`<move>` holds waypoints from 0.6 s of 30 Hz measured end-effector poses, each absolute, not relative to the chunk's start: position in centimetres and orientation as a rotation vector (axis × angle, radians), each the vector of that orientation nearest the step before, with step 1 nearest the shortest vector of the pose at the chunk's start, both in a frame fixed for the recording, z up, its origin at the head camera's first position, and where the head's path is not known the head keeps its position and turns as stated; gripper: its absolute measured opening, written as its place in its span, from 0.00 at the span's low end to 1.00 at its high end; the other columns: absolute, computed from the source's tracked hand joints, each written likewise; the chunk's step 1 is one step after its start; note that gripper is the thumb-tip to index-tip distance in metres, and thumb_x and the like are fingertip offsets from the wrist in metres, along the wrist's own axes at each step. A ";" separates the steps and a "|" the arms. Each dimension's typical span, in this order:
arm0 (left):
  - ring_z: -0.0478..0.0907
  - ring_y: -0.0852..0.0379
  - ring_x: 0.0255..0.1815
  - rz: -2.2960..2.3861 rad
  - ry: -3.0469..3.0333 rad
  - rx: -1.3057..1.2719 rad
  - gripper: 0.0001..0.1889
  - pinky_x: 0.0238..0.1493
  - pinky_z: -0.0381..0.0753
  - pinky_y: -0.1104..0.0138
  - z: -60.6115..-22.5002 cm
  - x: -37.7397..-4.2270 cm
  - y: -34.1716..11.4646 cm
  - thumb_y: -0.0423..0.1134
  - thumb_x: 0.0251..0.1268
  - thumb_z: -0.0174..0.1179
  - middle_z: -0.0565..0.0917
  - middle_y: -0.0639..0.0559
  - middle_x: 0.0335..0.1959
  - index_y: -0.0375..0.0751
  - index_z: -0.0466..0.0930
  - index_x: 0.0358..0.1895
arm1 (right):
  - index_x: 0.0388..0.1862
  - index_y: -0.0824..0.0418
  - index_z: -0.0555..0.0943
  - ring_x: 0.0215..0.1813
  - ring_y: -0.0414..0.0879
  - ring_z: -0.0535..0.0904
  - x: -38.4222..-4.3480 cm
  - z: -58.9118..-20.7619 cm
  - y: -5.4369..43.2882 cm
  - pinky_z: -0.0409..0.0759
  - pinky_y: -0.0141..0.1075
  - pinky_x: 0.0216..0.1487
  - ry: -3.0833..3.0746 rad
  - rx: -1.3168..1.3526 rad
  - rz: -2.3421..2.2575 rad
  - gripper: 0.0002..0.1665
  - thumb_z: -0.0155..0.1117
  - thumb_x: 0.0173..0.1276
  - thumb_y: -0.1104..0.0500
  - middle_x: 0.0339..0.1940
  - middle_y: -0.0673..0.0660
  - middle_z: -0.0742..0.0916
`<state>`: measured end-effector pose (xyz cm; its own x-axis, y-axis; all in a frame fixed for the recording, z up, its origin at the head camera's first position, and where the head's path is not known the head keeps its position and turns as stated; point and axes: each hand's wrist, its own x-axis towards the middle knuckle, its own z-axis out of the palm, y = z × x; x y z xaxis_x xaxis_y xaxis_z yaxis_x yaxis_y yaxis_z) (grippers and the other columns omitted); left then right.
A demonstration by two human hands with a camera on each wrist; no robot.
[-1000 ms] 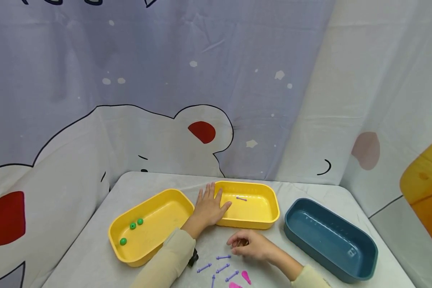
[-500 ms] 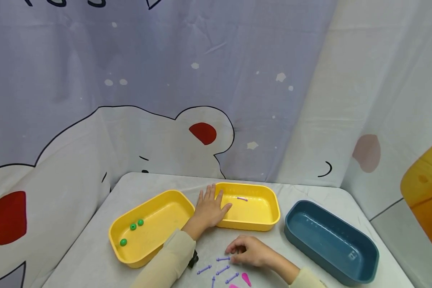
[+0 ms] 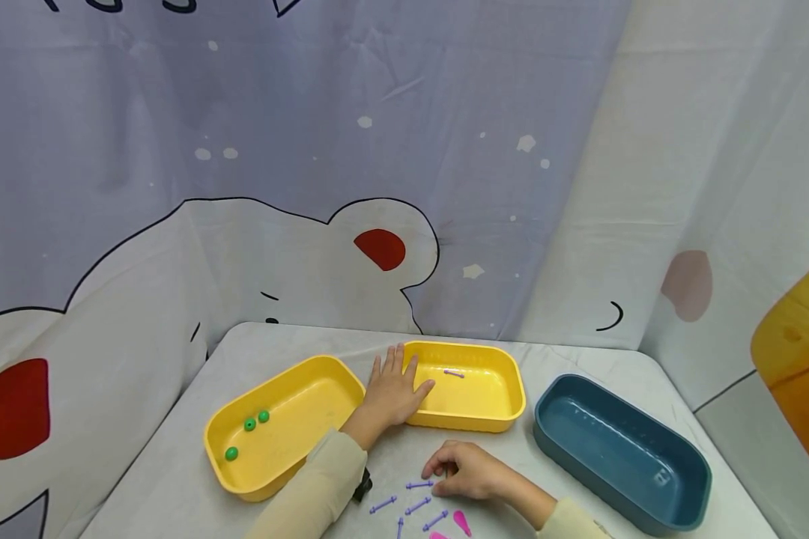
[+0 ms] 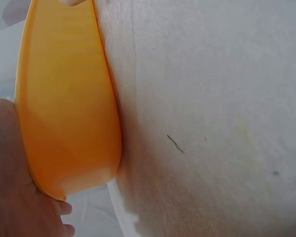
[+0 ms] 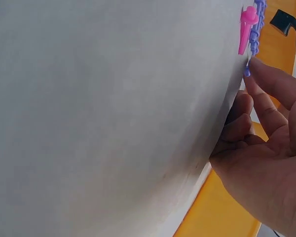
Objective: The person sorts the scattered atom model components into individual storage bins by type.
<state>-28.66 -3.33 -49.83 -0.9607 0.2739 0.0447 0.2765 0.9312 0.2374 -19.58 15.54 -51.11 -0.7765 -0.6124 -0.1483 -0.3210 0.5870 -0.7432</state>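
Note:
My left hand [image 3: 389, 393] lies spread, fingers straight, over the left end of the middle yellow tray [image 3: 475, 428]. That tray has one thin purple stick [image 3: 454, 373] inside. The left wrist view shows the hand against the wall of the yellow tray [image 4: 71, 113]. Low over the table, my right hand [image 3: 468, 470] has its thumb and index finger at the right end of a small purple stick with knobbed ends [image 3: 419, 485]. In the right wrist view, the stick's tip [image 5: 247, 71] appears pinched between those fingertips. The other fingers of this right hand [image 5: 271, 143] are curled.
Several more purple sticks [image 3: 418, 506] and pink pieces [image 3: 461, 522] lie near the front of the table. A second yellow tray [image 3: 290, 442] at left holds three green beads [image 3: 250, 424]. To the right stands a dark blue tray [image 3: 620, 449].
My right hand has lowered slightly towards the purple stick, bringing the thumb to its end, and has since stayed nearly still. The left hand keeps its place on the tray.

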 end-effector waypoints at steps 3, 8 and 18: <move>0.40 0.42 0.84 -0.381 -3.074 -0.437 0.40 0.80 0.38 0.45 -49.9 -28.7 -3.3 0.68 0.78 0.33 0.46 0.40 0.84 0.44 0.56 0.81 | 0.38 0.51 0.88 0.33 0.34 0.71 -19.6 -51.0 15.4 0.70 0.28 0.36 2.446 -0.789 -1.004 0.09 0.78 0.59 0.60 0.32 0.45 0.79; 0.40 0.42 0.84 -0.392 -3.070 -0.435 0.40 0.80 0.38 0.45 -49.9 -28.7 -3.4 0.68 0.77 0.34 0.46 0.39 0.84 0.44 0.56 0.81 | 0.36 0.51 0.87 0.33 0.34 0.71 -19.6 -50.7 15.2 0.69 0.28 0.36 2.463 -0.812 -0.978 0.09 0.78 0.58 0.61 0.30 0.45 0.78; 0.41 0.42 0.84 -0.398 -3.070 -0.446 0.40 0.80 0.39 0.45 -49.7 -28.6 -3.4 0.68 0.78 0.34 0.47 0.39 0.83 0.43 0.56 0.81 | 0.30 0.52 0.85 0.33 0.32 0.70 -19.7 -50.8 14.8 0.69 0.28 0.37 2.511 -0.837 -0.942 0.08 0.78 0.57 0.62 0.27 0.43 0.78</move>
<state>-28.62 -3.41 -49.71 -0.9592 0.2782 0.0499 0.2817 0.9270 0.2476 -19.70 14.82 -50.84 -0.7729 -0.6271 -0.0970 -0.4087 0.6088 -0.6800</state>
